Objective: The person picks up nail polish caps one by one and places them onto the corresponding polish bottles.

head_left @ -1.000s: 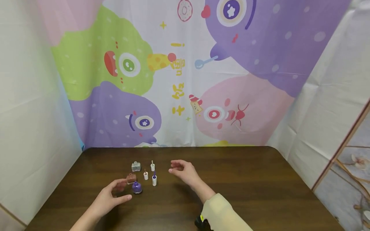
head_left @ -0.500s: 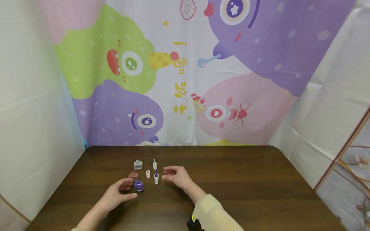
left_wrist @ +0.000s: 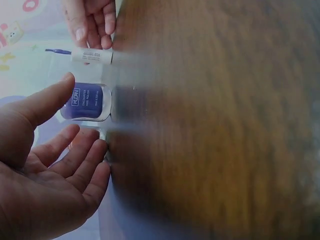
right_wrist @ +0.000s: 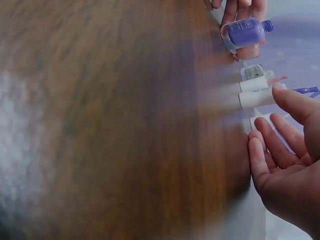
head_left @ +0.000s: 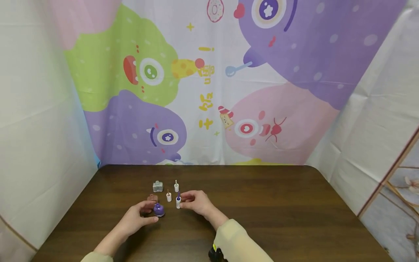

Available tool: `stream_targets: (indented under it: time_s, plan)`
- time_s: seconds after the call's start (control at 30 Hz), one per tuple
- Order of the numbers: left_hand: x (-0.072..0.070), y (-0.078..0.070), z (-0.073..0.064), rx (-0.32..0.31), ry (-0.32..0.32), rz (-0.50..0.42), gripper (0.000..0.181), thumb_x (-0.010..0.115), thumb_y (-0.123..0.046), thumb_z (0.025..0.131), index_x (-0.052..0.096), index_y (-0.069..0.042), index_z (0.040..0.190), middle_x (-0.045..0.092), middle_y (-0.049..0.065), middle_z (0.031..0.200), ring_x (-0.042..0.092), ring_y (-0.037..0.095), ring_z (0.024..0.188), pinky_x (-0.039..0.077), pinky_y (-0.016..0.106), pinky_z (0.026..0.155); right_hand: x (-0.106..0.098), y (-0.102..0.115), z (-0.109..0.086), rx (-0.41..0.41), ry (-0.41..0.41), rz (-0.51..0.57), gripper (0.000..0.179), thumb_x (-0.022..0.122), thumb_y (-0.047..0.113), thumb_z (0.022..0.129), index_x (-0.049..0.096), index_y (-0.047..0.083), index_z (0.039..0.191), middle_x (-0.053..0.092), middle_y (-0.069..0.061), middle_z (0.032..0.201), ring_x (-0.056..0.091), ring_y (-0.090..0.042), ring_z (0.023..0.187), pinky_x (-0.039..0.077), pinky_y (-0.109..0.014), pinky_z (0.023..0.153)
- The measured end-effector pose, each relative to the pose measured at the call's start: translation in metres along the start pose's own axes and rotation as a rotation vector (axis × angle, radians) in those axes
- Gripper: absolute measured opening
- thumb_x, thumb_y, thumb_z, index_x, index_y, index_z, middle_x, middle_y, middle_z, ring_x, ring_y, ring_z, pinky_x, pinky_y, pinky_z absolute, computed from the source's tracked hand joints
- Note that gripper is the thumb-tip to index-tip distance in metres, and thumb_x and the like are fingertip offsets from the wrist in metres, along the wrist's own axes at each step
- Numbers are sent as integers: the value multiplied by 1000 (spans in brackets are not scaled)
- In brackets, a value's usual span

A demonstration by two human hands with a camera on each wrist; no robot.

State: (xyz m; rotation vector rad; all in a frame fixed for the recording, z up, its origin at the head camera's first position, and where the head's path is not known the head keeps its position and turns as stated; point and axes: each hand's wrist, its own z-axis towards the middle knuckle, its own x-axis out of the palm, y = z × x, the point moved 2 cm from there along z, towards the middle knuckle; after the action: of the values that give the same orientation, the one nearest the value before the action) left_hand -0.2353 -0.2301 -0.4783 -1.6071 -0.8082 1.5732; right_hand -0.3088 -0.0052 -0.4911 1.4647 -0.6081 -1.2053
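Observation:
A purple nail polish bottle (head_left: 159, 210) stands uncapped on the table, neck up. My left hand (head_left: 134, 219) is spread about it, thumb on the near side and fingers behind; in the left wrist view the thumb overlaps the bottle's (left_wrist: 92, 102) edge and the fingers are loosely bent beside it. To the right, a white brush cap (head_left: 178, 203) stands with its purple brush upward. My right hand (head_left: 199, 204) is at this cap, fingertips close to its side. In the right wrist view the thumb overlaps the cap (right_wrist: 257, 99), with the other fingers apart from the thumb.
Behind the left fingers is a brownish-pink bottle (head_left: 152, 198), partly hidden. A silver glitter bottle (head_left: 158, 187) stands farther back. White caps with a brownish brush (head_left: 168, 197) and a pale brush (head_left: 176, 187) stand upright on the dark wooden table (head_left: 278, 211). A cartoon curtain (head_left: 203, 145) hangs behind.
My right hand has come left and slightly nearer to me, up to the purple brush cap. My left hand has moved slightly closer around the purple bottle. The head view has shifted slightly.

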Motion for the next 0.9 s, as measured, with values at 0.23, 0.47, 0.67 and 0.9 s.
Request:
stream_targets:
  time_s: [0.23,0.47,0.67,0.9]
  plan:
    - [6,0,4,24,-27,25,47,78,-10,74,60,6,115,65,19,109,60,32,102,47,47,87,6,0,4,-25,8,-107,33,78,9,75,69,-1,104,70,-12,96,60,-16,81,48,-20,68]
    - [11,-2,10,-12,-93,110,33,77,-6,75,66,0,105,68,12,98,61,27,96,45,48,86,7,-1,6,-31,-50,-136,29,80,9,72,71,0,97,70,-11,90,54,-6,72,46,-18,64]
    - [13,-8,12,15,-96,154,24,77,-7,75,68,-3,96,68,11,95,61,26,93,45,48,85,6,1,5,-46,-86,-186,24,81,10,71,73,2,93,71,-8,87,54,-4,70,46,-19,64]
    - [13,-6,11,28,-96,182,21,77,-5,74,68,-5,93,69,9,94,62,26,92,45,49,86,8,5,3,-76,-93,-189,21,81,10,71,73,3,89,72,-5,85,60,-8,75,46,-19,68]
